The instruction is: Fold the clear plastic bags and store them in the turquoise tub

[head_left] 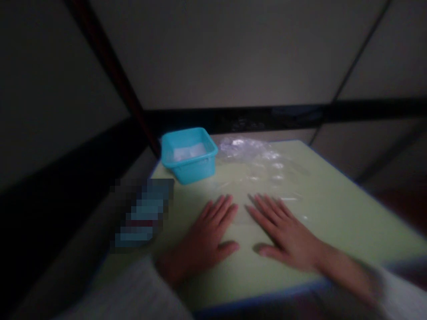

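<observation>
Basket [196,171] (turquoise, with white contents [188,152]) sits at 11 o'clock from the hands. Left hand [210,233]: flat on the table [350,222], palm down, fingers extended, gripping nothing. Clear plastic film [256,153] lies ahead of both hands at 12 o'clock, bunched at its far end; long axis apparently 12 to 6. Right hand [288,235]: likewise flat, gripping nothing, seemingly nearer; fingertip contact with film cannot be confirmed.

Glossy, crinkled plastic film [262,163], smooth plastic basket [197,170], smooth matt tabletop [340,209], matt cloth sleeves [133,293]
</observation>
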The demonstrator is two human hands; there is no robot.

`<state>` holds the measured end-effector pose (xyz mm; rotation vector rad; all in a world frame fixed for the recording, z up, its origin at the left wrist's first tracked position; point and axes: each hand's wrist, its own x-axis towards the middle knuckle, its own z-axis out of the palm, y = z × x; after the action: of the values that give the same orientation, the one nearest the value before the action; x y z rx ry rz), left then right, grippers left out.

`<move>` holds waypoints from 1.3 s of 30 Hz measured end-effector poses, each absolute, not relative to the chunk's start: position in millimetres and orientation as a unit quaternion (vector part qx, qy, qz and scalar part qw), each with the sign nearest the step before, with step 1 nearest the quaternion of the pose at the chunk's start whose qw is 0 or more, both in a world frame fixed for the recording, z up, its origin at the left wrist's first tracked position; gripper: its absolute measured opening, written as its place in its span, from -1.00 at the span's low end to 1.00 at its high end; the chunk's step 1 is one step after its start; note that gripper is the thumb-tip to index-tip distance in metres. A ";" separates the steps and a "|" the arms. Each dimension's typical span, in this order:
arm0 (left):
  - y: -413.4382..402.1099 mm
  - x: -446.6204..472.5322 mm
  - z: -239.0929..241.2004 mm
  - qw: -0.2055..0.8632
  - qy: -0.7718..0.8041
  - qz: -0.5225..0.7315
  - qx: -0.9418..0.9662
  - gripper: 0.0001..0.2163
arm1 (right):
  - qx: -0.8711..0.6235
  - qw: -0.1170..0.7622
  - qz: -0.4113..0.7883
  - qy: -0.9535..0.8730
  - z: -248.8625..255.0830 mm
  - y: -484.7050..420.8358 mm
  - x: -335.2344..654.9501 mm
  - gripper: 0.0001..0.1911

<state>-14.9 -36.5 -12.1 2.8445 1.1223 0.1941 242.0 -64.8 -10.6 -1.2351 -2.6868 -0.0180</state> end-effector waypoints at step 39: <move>-15.1 -39.2 0.1 -0.009 0.426 -0.005 0.905 -0.54 | -0.396 0.077 0.071 -0.912 -2.0 -86.3 257.5 -0.15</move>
<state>-39.2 -15.1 0.1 2.8580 1.3462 -0.0164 257.5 -86.3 -2.0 -1.1854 -2.7338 0.2133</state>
